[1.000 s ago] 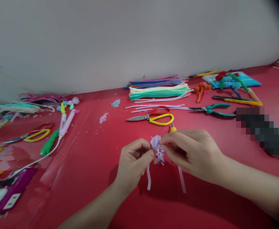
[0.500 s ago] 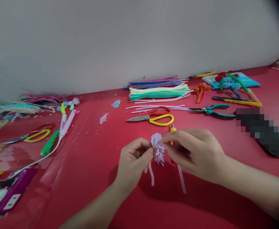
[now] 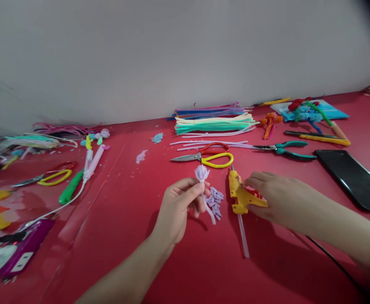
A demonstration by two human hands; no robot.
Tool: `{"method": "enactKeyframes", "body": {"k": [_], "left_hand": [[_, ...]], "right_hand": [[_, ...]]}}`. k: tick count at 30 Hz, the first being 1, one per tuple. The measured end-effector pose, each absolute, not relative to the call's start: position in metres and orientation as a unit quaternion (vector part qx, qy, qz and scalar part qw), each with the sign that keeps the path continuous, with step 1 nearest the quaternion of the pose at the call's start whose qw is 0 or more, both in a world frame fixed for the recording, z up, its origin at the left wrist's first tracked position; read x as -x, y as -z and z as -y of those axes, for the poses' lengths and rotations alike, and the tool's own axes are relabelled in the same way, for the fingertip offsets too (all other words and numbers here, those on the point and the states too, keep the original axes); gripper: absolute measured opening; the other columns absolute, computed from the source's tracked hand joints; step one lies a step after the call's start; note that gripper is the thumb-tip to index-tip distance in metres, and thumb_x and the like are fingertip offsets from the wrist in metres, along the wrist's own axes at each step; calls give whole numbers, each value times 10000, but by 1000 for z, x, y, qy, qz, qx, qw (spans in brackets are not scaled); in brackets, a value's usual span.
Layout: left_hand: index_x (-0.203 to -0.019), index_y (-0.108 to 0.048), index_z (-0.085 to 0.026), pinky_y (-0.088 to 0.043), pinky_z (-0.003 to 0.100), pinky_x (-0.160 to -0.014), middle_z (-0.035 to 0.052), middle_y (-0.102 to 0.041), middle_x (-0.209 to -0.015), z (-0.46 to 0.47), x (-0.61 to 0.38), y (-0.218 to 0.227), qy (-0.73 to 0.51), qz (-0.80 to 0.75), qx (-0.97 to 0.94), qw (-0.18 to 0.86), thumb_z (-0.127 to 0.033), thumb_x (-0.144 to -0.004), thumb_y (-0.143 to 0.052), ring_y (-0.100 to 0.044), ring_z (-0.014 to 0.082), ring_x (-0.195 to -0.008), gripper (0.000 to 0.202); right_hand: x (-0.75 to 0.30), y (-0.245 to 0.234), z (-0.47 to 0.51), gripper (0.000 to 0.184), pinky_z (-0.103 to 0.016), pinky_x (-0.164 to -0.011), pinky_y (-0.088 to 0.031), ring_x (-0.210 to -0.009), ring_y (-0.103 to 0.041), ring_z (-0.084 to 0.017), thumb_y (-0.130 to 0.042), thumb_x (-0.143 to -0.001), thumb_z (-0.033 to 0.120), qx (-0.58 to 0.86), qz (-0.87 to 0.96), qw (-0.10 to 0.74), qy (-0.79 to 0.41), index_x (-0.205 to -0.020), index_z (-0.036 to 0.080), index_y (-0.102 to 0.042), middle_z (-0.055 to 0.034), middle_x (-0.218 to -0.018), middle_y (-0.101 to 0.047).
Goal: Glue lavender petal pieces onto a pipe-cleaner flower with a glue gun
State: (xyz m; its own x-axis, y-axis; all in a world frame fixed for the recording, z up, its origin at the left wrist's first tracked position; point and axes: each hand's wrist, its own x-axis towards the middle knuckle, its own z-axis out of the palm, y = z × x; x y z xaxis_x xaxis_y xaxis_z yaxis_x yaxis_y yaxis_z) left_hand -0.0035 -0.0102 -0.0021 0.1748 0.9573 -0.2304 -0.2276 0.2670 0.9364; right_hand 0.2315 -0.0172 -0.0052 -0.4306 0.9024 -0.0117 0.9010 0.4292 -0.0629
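Observation:
Between the thumb and fingers of my left hand [image 3: 180, 204] is a small lilac pipe-cleaner flower [image 3: 201, 173], its tuft upright and its stem bending down to the right. Just right of it, a pile of short lilac pipe-cleaner pieces [image 3: 215, 202] lies on the red table. My right hand [image 3: 272, 194] is closed around the handle of a yellow hot glue gun [image 3: 238, 192], which lies with its nozzle pointing away from me. A clear glue stick [image 3: 243, 236] sticks out of its rear end. Some of the right fingers are hidden.
Scissors [image 3: 216, 158], lilac pipe cleaners [image 3: 210, 144] and teal pliers [image 3: 286, 149] lie beyond my hands. Bundled pipe cleaners [image 3: 215, 122] rest near the wall. A black phone [image 3: 352, 179] is at right; a purple power strip [image 3: 29, 249] and second scissors [image 3: 52, 175] are at left.
My right hand has left the flower and moved right onto the glue gun. My left hand still holds the flower, which now shows fully above the fingers.

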Motion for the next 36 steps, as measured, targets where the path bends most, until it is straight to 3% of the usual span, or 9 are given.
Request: {"method": "enactKeyframes", "body": {"k": [4,7,14,17,20,28,36], "left_hand": [[-751,-695,-128,-301,122,-392,30,-654,-669,9,5,5,-463,-463,-380,653,-220,-749,-674,-430,14,-448,94],[-723,-685,-125,-301,121,-396,26,-645,-646,8,5,5,-465,-462,-370,658,-210,-739,-679,-423,13,-445,86],[-679,-631,-132,-289,122,-340,-9,-589,-557,7,5,4,-469,-469,-357,658,-222,-726,-676,-409,21,-388,112],[-628,-590,-132,-272,117,-324,-28,-545,-508,7,4,3,-477,-476,-349,651,-223,-697,-690,-392,20,-374,152],[-604,-562,-135,-253,115,-312,-32,-539,-511,7,3,4,-487,-481,-345,643,-227,-674,-697,-386,19,-367,177],[-599,-541,-144,-268,114,-312,-54,-489,-445,9,1,5,-491,-477,-366,630,-229,-676,-699,-364,20,-346,195],[-601,-531,-155,-281,116,-305,-65,-476,-405,10,0,6,-496,-464,-363,637,-237,-682,-701,-361,27,-330,206]], "right_hand": [[-225,10,27,172,-303,-564,-351,-676,-577,-201,-563,-689,151,523,851,-46,-3,-847,173,-628,-86,-862,-607],[-217,11,26,166,-290,-510,-313,-615,-555,-175,-495,-688,88,559,826,-44,-62,-806,159,-589,-78,-820,-577],[-207,-10,25,154,-250,-502,-360,-576,-466,-127,-544,-713,130,559,782,222,-165,-837,187,-474,-24,-794,-504],[-203,-14,30,94,-238,-559,-411,-658,-517,-136,-569,-784,187,469,798,337,-171,-834,202,-491,-27,-808,-534],[-197,-11,36,67,-210,-593,-445,-697,-565,-124,-561,-821,201,409,802,393,-188,-850,221,-503,-16,-834,-572],[-192,-10,43,187,-234,-437,-387,-476,-484,-106,-473,-875,241,408,807,400,-153,-698,224,-417,28,-606,-488],[-193,-8,42,224,-260,-428,-351,-476,-464,-124,-470,-871,281,404,826,372,-129,-661,205,-464,3,-583,-497]]}}
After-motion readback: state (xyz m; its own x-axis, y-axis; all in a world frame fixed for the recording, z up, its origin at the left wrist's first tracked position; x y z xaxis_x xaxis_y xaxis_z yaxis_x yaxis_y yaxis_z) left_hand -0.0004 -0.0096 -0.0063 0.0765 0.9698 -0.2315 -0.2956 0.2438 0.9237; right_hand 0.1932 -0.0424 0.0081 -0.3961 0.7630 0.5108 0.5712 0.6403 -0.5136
